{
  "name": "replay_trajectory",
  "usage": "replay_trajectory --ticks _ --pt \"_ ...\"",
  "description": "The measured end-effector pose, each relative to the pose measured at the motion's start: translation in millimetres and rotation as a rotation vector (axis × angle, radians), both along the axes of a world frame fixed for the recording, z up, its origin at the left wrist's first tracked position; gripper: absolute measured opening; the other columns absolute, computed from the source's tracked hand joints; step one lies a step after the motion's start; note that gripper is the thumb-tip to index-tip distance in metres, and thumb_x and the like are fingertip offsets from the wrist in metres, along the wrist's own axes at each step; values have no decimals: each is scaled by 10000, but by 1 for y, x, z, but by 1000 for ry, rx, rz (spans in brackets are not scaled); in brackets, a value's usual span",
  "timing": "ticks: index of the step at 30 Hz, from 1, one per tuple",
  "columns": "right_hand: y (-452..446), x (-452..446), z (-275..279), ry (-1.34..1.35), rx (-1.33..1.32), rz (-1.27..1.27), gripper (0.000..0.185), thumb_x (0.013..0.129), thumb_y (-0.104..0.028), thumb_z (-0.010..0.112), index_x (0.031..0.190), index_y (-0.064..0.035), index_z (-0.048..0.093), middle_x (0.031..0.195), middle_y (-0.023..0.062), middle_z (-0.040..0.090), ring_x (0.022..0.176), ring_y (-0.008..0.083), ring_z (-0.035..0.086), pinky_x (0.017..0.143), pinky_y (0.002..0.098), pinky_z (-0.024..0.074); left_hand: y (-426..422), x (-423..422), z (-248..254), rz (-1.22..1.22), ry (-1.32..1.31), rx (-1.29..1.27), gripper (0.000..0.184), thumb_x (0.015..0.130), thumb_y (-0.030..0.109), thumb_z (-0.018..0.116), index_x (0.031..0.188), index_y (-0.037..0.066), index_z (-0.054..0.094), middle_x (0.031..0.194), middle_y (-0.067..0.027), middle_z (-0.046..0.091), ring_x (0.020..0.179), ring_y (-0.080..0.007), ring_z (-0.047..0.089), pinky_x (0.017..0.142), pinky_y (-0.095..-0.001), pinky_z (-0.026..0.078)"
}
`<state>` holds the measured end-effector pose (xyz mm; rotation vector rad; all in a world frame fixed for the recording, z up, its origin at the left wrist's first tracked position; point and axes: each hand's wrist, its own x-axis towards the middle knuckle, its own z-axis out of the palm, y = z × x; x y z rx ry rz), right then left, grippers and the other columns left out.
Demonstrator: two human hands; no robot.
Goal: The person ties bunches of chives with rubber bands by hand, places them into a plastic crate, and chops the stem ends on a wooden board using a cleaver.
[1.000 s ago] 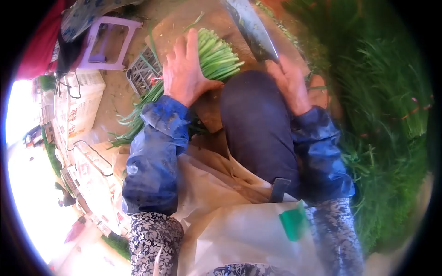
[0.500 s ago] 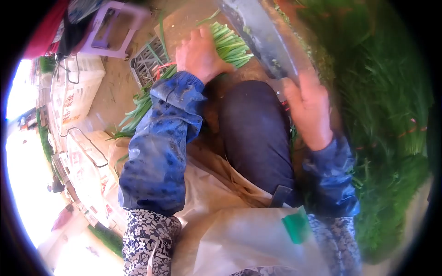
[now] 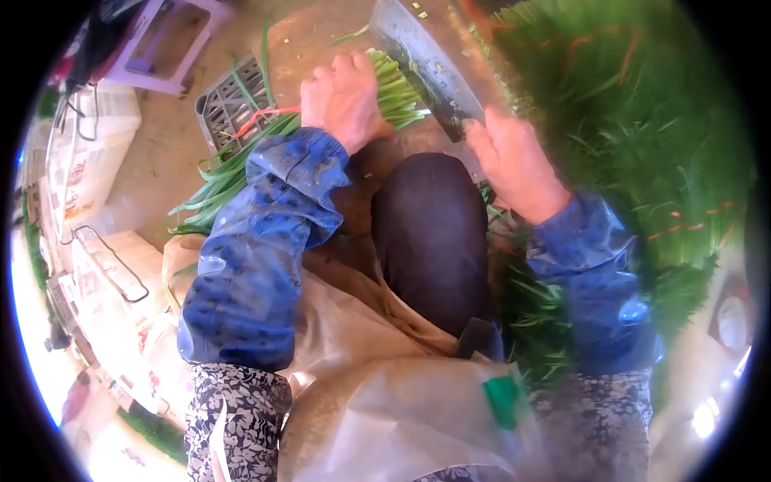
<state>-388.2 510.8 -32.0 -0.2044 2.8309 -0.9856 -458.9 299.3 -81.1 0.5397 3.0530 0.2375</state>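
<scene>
A bundle of green stalks [image 3: 393,90] lies on a brown board [image 3: 321,30], its cut ends to the right and its long leaves trailing to the lower left. My left hand [image 3: 341,98] is closed around the bundle near those ends. In my right hand [image 3: 514,161] is the handle of a large cleaver, fingers wrapped round it. The wide, wet blade [image 3: 426,60] slants up and left, close beside the cut ends, with green bits stuck on it. Whether its edge touches the stalks cannot be made out.
A large heap of greens [image 3: 626,120] with red ties fills the right side. At the upper left are a grey plastic crate [image 3: 229,108] and a purple stool [image 3: 165,44]. White boxes [image 3: 100,149] stand at the left. My knee [image 3: 430,233] is between my arms.
My left hand has gone from spread fingers to a closed grip on the bundle. The cleaver has come down beside the cut ends. The view has shifted, showing more on the right.
</scene>
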Motion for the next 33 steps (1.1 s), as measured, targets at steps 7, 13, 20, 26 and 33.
replay_trajectory --ticks 7,13,20,26,33 --pt "9 -12 22 -328 -31 -11 324 964 -253 539 843 46 570 711 293 596 713 479 607 646 514 483 8 6 -6 -40 140 5 620 525 342 887 943 17 564 879 -136 636 783 -323 671 609 -459 549" --pt "15 -16 14 -133 124 36 339 946 -297 527 858 20 610 822 294 633 789 487 620 710 539 482 27 6 10 -50 83 125 454 624 237 805 946 7 582 883 -159 652 783 -336 676 591 -485 547" --pt "-13 -30 -36 -12 279 -18 314 916 -258 504 866 21 639 803 281 647 788 449 645 710 522 510 13 3 23 -82 -5 127 519 654 232 785 1058 30 532 1016 -207 616 906 -435 620 713 -533 516" --pt "0 -2 2 -255 293 -138 302 903 -213 457 1011 16 623 909 302 666 868 499 646 795 585 503 15 11 41 -34 0 133 751 561 379 844 1132 15 521 1069 -205 616 948 -410 633 771 -511 537" --pt "45 -21 -1 26 -148 -230 272 939 -215 503 1008 33 592 839 303 621 840 489 617 787 545 481 5 -19 38 -69 -79 142 800 516 392 843 1146 7 535 1039 -210 619 955 -422 618 804 -480 527"
